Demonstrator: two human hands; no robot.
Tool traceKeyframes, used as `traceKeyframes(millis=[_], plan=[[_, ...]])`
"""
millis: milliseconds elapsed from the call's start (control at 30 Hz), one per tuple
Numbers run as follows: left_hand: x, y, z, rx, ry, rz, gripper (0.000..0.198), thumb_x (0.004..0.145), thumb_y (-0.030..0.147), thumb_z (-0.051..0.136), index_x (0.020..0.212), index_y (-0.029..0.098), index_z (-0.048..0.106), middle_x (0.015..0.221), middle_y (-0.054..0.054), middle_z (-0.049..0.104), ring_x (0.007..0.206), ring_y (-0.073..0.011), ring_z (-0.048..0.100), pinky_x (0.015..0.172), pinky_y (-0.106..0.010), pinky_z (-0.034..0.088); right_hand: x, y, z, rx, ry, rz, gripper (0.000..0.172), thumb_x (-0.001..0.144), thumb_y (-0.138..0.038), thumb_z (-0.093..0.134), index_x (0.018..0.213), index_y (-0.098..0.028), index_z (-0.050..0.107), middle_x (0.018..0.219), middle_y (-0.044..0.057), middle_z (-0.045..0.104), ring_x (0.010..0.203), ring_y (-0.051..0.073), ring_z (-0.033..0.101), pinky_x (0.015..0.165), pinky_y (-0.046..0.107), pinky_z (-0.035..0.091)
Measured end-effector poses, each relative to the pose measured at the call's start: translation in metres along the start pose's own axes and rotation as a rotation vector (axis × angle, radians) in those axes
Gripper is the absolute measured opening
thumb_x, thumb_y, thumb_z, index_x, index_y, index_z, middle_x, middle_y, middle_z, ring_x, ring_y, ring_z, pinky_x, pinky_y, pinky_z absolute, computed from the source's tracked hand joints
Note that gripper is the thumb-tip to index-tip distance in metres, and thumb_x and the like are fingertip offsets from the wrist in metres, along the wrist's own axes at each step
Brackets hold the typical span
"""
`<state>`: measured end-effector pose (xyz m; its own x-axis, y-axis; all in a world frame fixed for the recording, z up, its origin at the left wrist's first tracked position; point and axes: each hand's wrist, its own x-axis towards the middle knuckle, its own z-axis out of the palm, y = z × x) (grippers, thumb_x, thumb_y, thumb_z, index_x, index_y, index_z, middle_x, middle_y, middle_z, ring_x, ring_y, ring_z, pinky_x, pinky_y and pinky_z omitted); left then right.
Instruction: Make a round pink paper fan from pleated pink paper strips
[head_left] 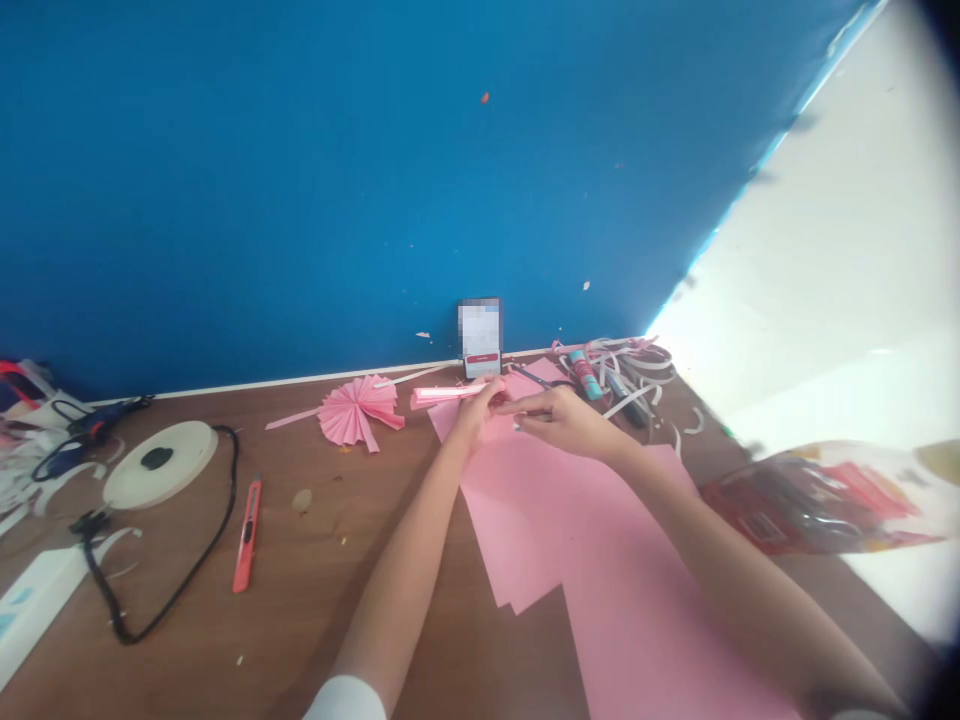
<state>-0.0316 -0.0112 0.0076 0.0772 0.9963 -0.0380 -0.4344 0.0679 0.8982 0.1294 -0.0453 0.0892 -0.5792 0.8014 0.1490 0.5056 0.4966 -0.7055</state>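
My left hand is closed around one end of a pleated pink paper strip with a white band along its top, and the strip sticks out to the left. My right hand comes in from the right with fingers stretched toward my left fingertips; whether they touch cannot be made out. Beneath both hands lie overlapping pink paper sheets. A pink paper rosette sits left of the hands. Just beyond the right hand are dark scissors, partly hidden.
A phone leans against the blue wall. Behind my right hand lie a glue stick and curled paper strips. A red cutter, black cord and cream disc lie left. A plastic bag is at right.
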Motion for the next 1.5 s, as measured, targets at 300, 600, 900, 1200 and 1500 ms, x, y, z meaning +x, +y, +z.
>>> traceKeyframes(millis=[300,600,900,1200,1500], plan=[[0.006,-0.006,-0.008,0.019,-0.059,0.026,0.011,0.069,0.019,0.054,0.079,0.017,0.054,0.085,-0.002,0.061,0.078,-0.0109,0.059,0.073,-0.024,0.043,0.006,0.020,0.007,-0.302,0.345,0.302,0.043,0.072,-0.025,0.051,0.111,-0.026,0.068,0.065,0.000,0.064,0.061,0.015,0.052,0.058,0.023,0.035],[0.007,-0.005,-0.007,-0.023,-0.097,0.054,0.008,0.066,0.015,0.050,0.074,0.017,0.051,0.072,0.001,0.054,0.064,-0.0088,0.052,0.065,-0.024,0.039,0.007,0.028,0.020,-0.638,0.372,0.352,0.048,0.080,-0.026,0.049,0.127,-0.031,0.056,0.078,0.004,0.070,0.073,0.021,0.060,0.061,0.028,0.037],[0.001,0.001,-0.001,-0.031,-0.082,0.053,0.016,0.077,0.030,0.052,0.068,0.018,0.047,0.065,0.001,0.049,0.061,-0.0089,0.047,0.062,-0.024,0.037,0.007,0.039,0.036,-0.816,0.121,0.342,0.041,0.085,-0.022,0.043,0.123,-0.027,0.055,0.092,0.009,0.070,0.083,0.022,0.063,0.065,0.028,0.038],[0.001,-0.001,-0.004,0.055,-0.171,-0.009,0.032,0.080,0.042,0.053,0.062,0.018,0.043,0.053,0.004,0.034,0.047,-0.0068,0.031,0.047,-0.022,0.026,0.007,0.043,0.033,-0.578,0.181,0.177,0.026,0.083,-0.020,0.045,0.101,-0.019,0.064,0.095,0.009,0.066,0.086,0.020,0.060,0.069,0.027,0.040],[-0.005,0.002,-0.001,0.380,-0.355,0.027,0.022,0.073,0.036,0.062,0.066,0.017,0.056,0.058,0.002,0.047,0.057,-0.0103,0.041,0.060,-0.025,0.033,0.016,0.040,0.021,0.071,0.274,-0.094,0.030,0.082,-0.042,0.057,0.099,-0.018,0.063,0.096,0.007,0.063,0.084,0.016,0.057,0.067,0.025,0.044]])
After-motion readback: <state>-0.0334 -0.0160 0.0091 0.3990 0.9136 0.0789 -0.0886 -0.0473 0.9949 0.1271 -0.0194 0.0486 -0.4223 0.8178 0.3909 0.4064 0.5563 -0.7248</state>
